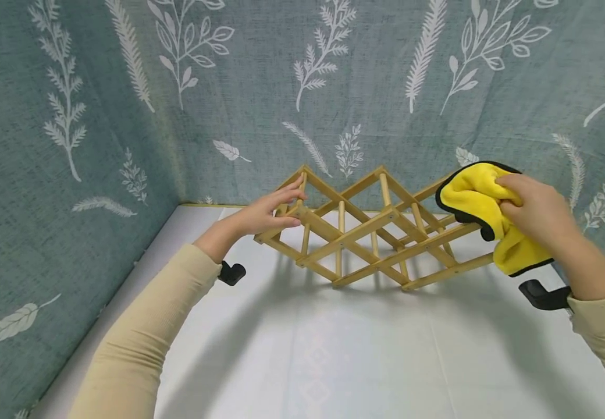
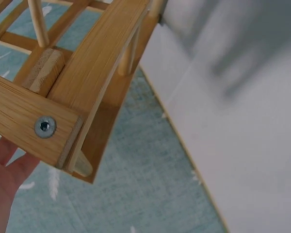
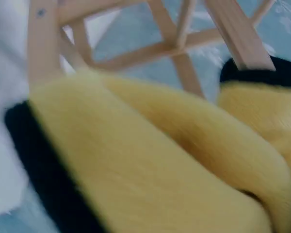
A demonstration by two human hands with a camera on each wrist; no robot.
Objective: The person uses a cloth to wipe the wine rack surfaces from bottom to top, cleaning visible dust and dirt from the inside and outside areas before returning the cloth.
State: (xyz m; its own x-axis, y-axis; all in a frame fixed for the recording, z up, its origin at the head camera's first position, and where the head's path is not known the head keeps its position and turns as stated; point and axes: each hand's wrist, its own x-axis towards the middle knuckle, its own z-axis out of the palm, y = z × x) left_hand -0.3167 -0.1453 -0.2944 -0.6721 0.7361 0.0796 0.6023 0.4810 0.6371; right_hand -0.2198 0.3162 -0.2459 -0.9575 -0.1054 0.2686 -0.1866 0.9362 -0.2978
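Observation:
A folding wooden lattice rack, made of crossed slats and round dowels, stands stretched out on the white table near its back edge. My left hand grips its left end, fingers over the upper part and thumb lower down. In the left wrist view, the fingers reach behind a slat with a metal bolt at the corner. At the rack's right end, my right hand holds a yellow cloth with black edging. The cloth drapes over the slat ends there and hides them; folds of it fill the right wrist view.
A white table lies under the rack and both forearms. Behind it and to the left hangs grey-green fabric with white leaf prints, close to the rack. Black wrist-worn mounts stick out beneath both wrists.

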